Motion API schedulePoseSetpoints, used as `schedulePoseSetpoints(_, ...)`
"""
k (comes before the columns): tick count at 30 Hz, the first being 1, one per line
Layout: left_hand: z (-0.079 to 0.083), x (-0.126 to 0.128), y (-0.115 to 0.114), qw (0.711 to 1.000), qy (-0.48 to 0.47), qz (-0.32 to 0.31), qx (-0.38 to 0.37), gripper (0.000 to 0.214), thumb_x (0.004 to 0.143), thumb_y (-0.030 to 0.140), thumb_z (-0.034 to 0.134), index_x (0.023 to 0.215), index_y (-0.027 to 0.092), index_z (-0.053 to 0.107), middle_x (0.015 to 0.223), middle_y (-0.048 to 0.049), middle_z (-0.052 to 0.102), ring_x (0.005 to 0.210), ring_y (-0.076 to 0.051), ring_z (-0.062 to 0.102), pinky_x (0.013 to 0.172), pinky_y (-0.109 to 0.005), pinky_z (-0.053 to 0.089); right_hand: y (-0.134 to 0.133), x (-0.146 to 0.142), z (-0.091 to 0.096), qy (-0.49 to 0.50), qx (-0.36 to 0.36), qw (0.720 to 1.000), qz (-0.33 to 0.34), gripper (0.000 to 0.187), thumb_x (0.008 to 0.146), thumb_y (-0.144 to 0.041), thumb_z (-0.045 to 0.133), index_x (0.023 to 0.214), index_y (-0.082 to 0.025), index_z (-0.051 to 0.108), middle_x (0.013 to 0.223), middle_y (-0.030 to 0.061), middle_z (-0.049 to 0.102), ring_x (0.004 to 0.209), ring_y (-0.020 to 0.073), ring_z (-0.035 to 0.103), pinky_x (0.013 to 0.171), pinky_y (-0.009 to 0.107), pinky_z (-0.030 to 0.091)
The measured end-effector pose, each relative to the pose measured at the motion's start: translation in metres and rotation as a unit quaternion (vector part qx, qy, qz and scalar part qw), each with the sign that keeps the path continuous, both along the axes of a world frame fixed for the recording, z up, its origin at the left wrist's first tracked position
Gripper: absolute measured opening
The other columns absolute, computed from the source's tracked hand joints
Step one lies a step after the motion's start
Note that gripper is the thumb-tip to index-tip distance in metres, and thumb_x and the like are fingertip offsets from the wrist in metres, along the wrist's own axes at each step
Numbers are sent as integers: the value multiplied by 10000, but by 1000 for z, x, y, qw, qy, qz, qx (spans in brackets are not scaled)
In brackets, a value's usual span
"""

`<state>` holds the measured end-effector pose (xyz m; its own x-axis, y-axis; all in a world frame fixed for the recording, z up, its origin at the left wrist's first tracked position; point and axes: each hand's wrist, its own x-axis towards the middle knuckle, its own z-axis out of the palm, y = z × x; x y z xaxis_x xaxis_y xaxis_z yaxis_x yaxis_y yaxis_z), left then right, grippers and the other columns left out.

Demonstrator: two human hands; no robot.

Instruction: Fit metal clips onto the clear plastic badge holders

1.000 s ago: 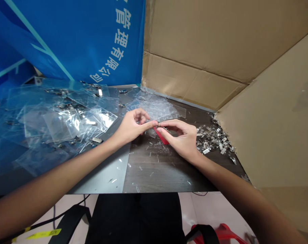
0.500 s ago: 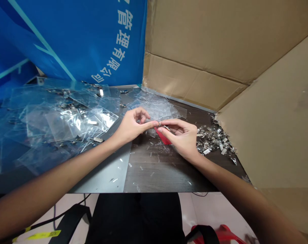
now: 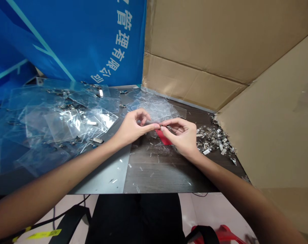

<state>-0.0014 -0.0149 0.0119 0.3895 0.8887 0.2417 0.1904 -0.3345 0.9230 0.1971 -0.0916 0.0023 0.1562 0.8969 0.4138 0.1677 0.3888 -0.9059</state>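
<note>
Both hands meet above the middle of the dark table (image 3: 154,173). My left hand (image 3: 133,127) pinches the edge of a clear plastic badge sleeve (image 3: 156,117) between thumb and forefinger. My right hand (image 3: 183,135) pinches a small metal clip (image 3: 166,127) at the same spot, fingertips nearly touching the left ones. A small red piece (image 3: 164,138) lies on the table just beneath the hands. A thin stack of clear sleeves (image 3: 156,106) rests right behind the hands.
A large spread of clear sleeves with clips (image 3: 57,118) covers the left of the table. A pile of loose metal clips (image 3: 213,137) lies on the right by a cardboard wall (image 3: 271,128). Small plastic scraps (image 3: 143,166) dot the table front. A blue banner (image 3: 75,40) stands behind.
My right hand's fingers have drawn a little tighter round the clip and shifted slightly toward the left hand. Otherwise both hands stay in place.
</note>
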Motion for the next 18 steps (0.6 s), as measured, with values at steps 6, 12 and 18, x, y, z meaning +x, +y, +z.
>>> schedulePoseSetpoints(6, 4, -3, -1, 999, 21, -3, 23, 385, 742, 479, 923, 881, 200, 696, 685, 64, 472, 610, -115, 419, 610, -277, 366, 3, 4, 3, -28, -12, 1000, 4, 135, 828, -318, 889, 892, -221, 821, 917, 54, 868, 839, 215, 837, 840, 353, 721)
schedulePoseSetpoints(12, 15, -9, 6, 999, 37, -17, 32, 410, 784, 493, 879, 992, 198, 683, 722, 69, 469, 601, -111, 423, 599, -269, 358, 8, 4, 0, -14, -21, 999, 27, 233, 851, -366, 897, 1003, -205, 825, 997, 83, 879, 906, 231, 863, 881, 361, 726)
schedulePoseSetpoints(18, 54, -44, 34, 993, 58, 96, 32, 537, 769, 487, 887, 1150, 194, 646, 779, 26, 569, 666, -159, 524, 646, -315, 415, 22, 21, 1, -113, -12, 993, -34, 312, 955, -323, 770, 1235, -188, 787, 1248, 132, 837, 1047, 236, 852, 938, 386, 719)
